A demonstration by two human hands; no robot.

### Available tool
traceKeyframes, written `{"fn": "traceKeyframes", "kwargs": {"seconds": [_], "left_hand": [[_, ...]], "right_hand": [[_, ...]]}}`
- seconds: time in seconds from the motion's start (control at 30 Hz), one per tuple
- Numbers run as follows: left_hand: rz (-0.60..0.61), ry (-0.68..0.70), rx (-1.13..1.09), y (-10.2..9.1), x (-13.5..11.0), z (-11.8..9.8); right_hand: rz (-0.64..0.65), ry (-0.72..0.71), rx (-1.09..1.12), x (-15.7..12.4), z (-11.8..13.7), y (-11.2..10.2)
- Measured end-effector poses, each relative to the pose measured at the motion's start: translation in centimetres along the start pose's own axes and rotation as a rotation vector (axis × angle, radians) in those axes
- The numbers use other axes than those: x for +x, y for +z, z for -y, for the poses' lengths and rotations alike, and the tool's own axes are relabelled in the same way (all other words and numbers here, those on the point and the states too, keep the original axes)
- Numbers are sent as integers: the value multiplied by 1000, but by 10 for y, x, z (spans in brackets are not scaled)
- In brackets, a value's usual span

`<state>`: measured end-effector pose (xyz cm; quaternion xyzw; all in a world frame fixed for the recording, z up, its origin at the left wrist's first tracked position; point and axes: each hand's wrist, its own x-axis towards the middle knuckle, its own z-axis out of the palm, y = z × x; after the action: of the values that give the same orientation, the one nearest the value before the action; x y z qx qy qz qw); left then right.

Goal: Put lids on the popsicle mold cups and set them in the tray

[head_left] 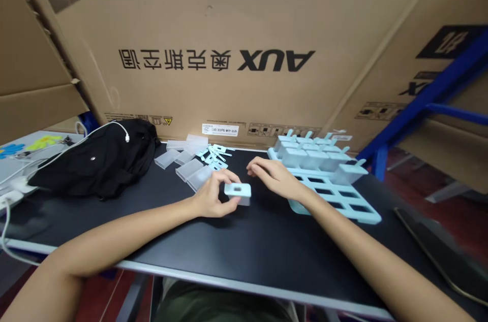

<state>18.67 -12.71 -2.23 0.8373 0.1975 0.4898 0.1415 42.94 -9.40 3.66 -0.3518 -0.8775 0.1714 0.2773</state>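
Note:
Between the thumb and fingers of my left hand [215,195] is a popsicle mold [244,201], a small translucent cup topped by a light blue slotted lid. My right hand [275,175] is to its right, apart from it, with fingers curled together; whatever they may hold is hidden. Beyond my left hand lie several empty translucent mold cups [189,169] and a loose pile of light blue lids and sticks [216,155]. Partly behind my right forearm stands a light blue mold rack [358,214]. Several lidded molds [310,155] with upright sticks fill its far rows, and its nearer slots are empty.
A black cloth bag [102,159] with a white cable [72,147] across it lies at the left. Large cardboard boxes [229,93] wall off the back of the black table [236,256]. A dark flat object [438,256] rests at the right edge, near a blue metal frame [423,98].

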Motion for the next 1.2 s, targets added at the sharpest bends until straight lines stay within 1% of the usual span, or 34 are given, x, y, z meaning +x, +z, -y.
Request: {"fn": "traceKeyframes", "kwargs": {"seconds": [0.07,0.13,0.23,0.3,0.4,0.53,0.63,0.7,0.8,0.9,0.93,0.97,1.0,1.07,1.13,1.2], "left_hand": [[75,20,-17,-1,-1,-1],[117,42,-17,-2,0,-3],[132,80,-1,-3,0,-2],[144,73,13,-2,0,0],[205,-8,40,1,-2,4],[296,-186,79,2,-4,6],[331,-304,103,0,-2,5],[354,-349,114,-1,0,3],[398,-380,142,-2,1,2],[407,-397,154,-1,-1,3],[400,-401,148,0,-1,4],[390,-401,139,0,-2,5],[380,-399,130,0,-2,5],[369,-392,117,0,-2,5],[365,-392,120,-2,1,3],[375,-401,129,-4,4,0]], "right_hand": [[18,41,-104,24,-7,9],[51,40,-160,51,-13,20],[96,53,-215,91,-17,36],[131,76,-250,112,-20,45],[180,120,-299,132,-23,57],[202,187,-364,138,-26,64],[224,219,-394,137,-24,59],[236,226,-394,135,-18,48],[225,212,-352,123,1,16],[196,173,-267,97,26,-23],[189,147,-210,86,35,-34],[161,107,-104,74,43,-43],[148,75,-23,61,50,-48],[134,32,64,37,58,-48],[154,3,86,19,58,-36],[144,-15,117,7,50,-20]]}}
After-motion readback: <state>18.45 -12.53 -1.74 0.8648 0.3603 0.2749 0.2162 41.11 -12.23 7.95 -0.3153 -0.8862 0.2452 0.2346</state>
